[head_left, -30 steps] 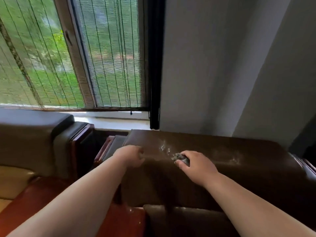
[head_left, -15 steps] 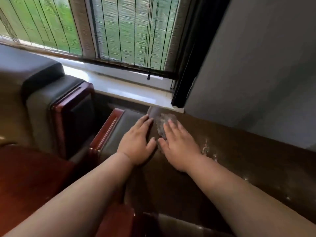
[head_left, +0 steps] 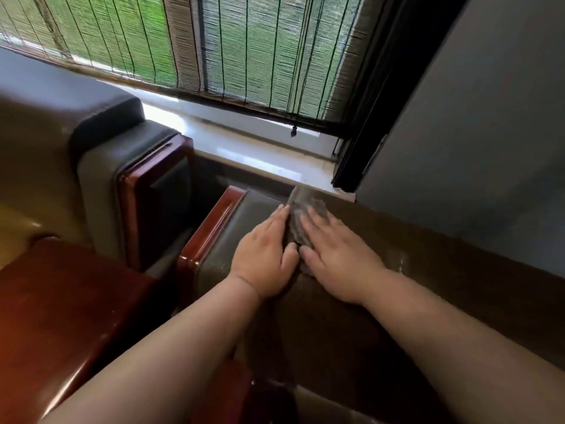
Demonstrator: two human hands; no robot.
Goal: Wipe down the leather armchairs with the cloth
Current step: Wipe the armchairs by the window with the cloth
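A: Where's the cloth point(head_left: 301, 217)?
B: Grey, crumpled, on the top edge of the brown leather armchair point(head_left: 443, 270), at its left corner by the padded armrest point(head_left: 244, 221).
A: Hands?
B: Right hand point(head_left: 337, 255) lies flat on the cloth, fingers straight, pressing it down. No curled grip. Left hand point(head_left: 264, 254) lies flat just beside it on the armrest, fingers straight, thumb touching the cloth edge, grip released.
A: Surroundings?
B: Red wood trim point(head_left: 211, 228) runs along the armrest. Second armchair point(head_left: 101, 154) to the left, a gap between them. White window sill point(head_left: 244, 148) behind, bamboo blind point(head_left: 214, 47) above it, grey wall point(head_left: 474, 117) at right. Faint wet streaks point(head_left: 400, 261) on the leather right of the hands.
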